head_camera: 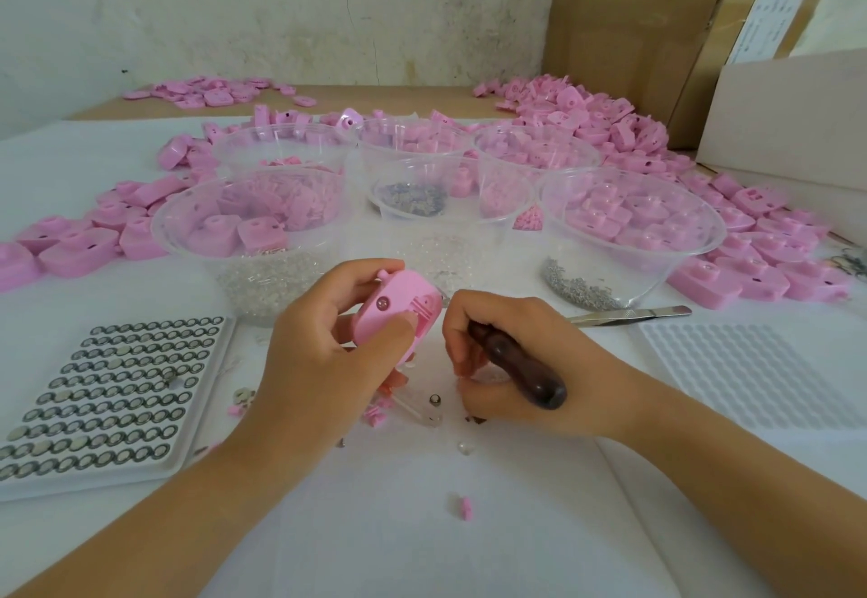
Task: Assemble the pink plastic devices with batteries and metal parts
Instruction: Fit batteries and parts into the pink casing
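My left hand (pixel 323 353) is curled round a pink device (pixel 396 304), thumb pressed on its face, fingers wrapped behind. My right hand (pixel 511 363) grips a dark-handled tool (pixel 520 370) in a fist, just beside the left. Both bare forearms reach in from the worktop's near edge.

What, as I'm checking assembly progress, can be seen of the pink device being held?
The pink device is a rounded plastic shell, held tilted above the table by the left hand, thumb across its face, fingers behind. The face shows a small round dark insert, a ribbed recess beside it and a knob at the upper edge. The right hand, gripping a dark-handled tool, is close to its right edge; contact cannot be told.
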A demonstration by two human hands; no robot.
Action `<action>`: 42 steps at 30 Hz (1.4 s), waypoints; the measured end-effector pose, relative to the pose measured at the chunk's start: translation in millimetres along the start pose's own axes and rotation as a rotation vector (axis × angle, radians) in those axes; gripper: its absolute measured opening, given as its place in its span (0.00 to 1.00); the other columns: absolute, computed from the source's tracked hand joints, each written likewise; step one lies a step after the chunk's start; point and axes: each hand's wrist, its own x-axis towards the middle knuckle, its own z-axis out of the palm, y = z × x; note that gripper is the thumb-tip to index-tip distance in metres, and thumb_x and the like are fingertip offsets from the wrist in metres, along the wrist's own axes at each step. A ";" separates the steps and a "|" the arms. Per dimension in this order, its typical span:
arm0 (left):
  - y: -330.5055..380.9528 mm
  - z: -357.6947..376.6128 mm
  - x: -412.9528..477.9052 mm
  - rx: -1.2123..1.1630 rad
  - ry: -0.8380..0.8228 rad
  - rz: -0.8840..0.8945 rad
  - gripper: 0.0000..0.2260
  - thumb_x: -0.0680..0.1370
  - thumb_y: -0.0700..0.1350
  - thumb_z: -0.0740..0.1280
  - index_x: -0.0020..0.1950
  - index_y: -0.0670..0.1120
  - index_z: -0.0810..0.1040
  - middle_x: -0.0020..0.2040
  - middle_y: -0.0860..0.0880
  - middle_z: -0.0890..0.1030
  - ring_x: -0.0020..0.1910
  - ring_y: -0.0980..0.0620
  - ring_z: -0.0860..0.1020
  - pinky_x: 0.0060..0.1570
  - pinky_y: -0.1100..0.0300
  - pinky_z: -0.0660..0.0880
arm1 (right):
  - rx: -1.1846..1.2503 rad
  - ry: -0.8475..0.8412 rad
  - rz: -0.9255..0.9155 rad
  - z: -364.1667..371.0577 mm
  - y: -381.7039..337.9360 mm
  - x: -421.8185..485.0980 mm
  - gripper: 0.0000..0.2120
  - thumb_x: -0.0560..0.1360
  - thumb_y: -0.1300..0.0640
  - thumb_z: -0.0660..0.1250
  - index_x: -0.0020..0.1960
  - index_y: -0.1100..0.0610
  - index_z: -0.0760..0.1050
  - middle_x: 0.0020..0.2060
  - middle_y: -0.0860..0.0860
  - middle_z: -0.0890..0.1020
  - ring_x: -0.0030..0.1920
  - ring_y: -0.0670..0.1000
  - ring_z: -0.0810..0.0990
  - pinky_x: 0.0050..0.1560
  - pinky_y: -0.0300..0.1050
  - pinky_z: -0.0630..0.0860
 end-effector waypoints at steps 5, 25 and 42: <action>0.5 -0.3 -0.1 0.009 -0.013 -0.034 0.16 0.65 0.45 0.70 0.49 0.63 0.79 0.45 0.55 0.83 0.32 0.52 0.82 0.25 0.60 0.76 | 0.116 0.154 -0.007 -4.8 0.5 0.9 0.13 0.65 0.73 0.66 0.41 0.58 0.70 0.34 0.52 0.75 0.35 0.55 0.76 0.36 0.56 0.75; 3.0 2.2 -2.4 0.051 -0.102 -0.075 0.15 0.69 0.48 0.76 0.48 0.66 0.79 0.46 0.56 0.83 0.32 0.47 0.83 0.28 0.50 0.78 | 0.470 0.351 0.075 -7.1 -6.6 0.1 0.11 0.70 0.70 0.69 0.39 0.59 0.70 0.36 0.57 0.82 0.35 0.55 0.84 0.37 0.40 0.79; 3.0 3.8 -3.4 0.070 -0.159 0.090 0.05 0.63 0.55 0.71 0.38 0.60 0.82 0.43 0.58 0.82 0.37 0.54 0.82 0.28 0.67 0.76 | 0.657 0.403 0.209 -2.3 -21.6 4.5 0.15 0.68 0.72 0.71 0.31 0.56 0.71 0.34 0.63 0.80 0.32 0.53 0.81 0.33 0.39 0.77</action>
